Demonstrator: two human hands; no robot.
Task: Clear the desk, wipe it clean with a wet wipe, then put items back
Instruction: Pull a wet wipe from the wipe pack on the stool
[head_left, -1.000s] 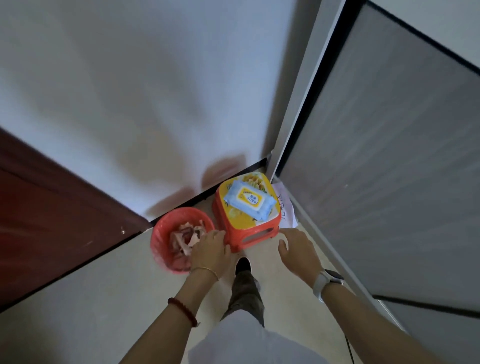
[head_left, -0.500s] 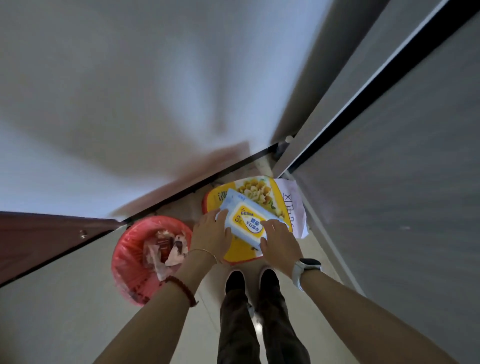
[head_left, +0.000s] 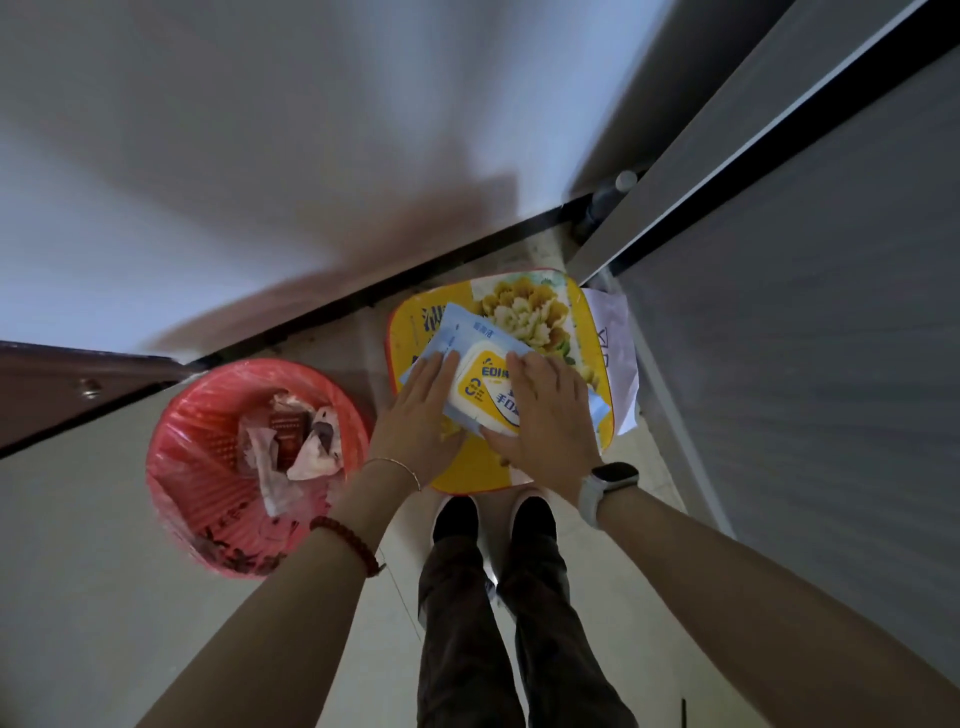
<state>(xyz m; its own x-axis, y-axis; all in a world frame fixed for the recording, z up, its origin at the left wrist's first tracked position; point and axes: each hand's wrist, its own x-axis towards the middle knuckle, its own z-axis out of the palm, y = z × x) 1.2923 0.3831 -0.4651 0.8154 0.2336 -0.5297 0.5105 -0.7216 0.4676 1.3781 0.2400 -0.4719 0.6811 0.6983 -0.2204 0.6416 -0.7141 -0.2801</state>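
A pack of wet wipes (head_left: 480, 382) lies on a yellow stool (head_left: 582, 332) with a flower print, which stands on the floor in a corner, by a wall on the far side and a grey panel on the right. Both hands are on the pack. The left hand (head_left: 423, 410) lies flat with straight fingers over the pack's left end; the right hand (head_left: 543, 415) lies flat over its right part, fingers straight and covering part of the white and yellow label. Neither hand is curled round the pack; each presses or rests on it with open fingers. A thin bracelet and a bead bracelet (head_left: 353, 543) sit on the left wrist and forearm, a watch (head_left: 610, 483) on the right wrist. Left of the stool, just beside it, stands a red bin (head_left: 208, 415) with crumpled paper inside. White paper (head_left: 615, 338) shows at the stool's right edge. 2 dark shoes (head_left: 457, 517) are near the stool's near edge.
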